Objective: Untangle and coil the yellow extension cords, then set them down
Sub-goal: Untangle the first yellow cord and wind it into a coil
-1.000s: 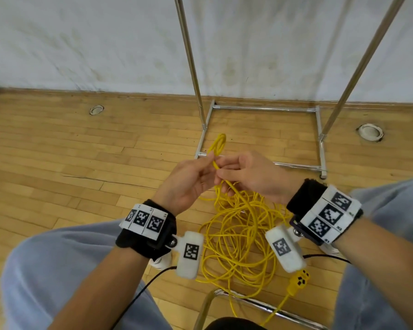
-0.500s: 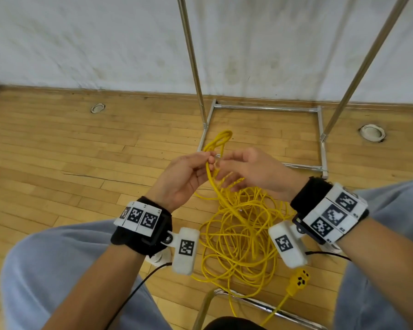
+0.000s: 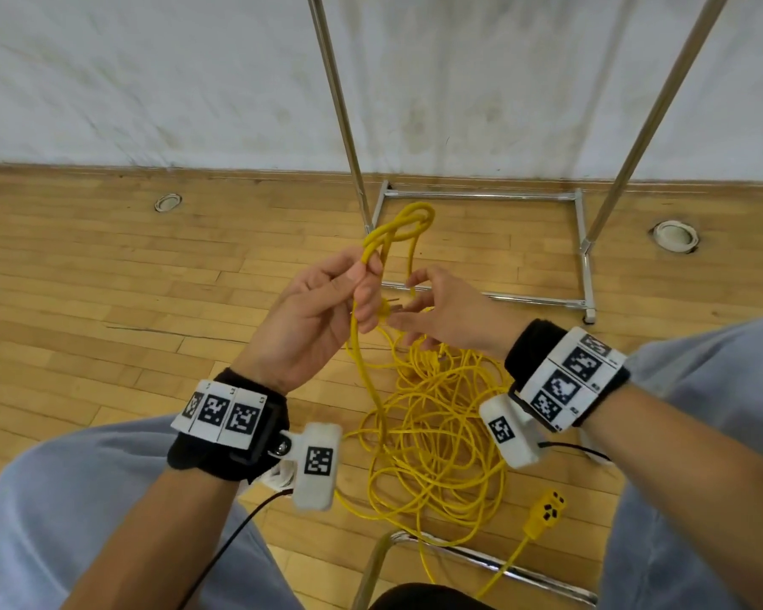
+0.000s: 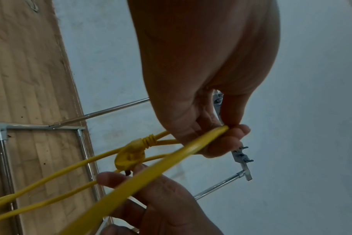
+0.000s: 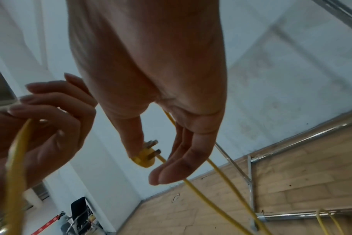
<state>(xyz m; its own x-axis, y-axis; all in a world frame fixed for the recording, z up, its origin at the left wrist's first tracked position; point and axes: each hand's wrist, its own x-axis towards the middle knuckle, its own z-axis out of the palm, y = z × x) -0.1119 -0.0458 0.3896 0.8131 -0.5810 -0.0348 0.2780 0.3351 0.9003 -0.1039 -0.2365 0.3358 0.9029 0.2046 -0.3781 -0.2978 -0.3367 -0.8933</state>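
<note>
White wall; wooden floor; metal rack

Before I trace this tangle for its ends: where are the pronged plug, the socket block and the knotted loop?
pronged plug [image 5: 145,158], right wrist view, yellow body.
socket block [image 3: 545,513], head view, slotted face.
knotted loop [image 3: 408,222], head view, the crossing.
</note>
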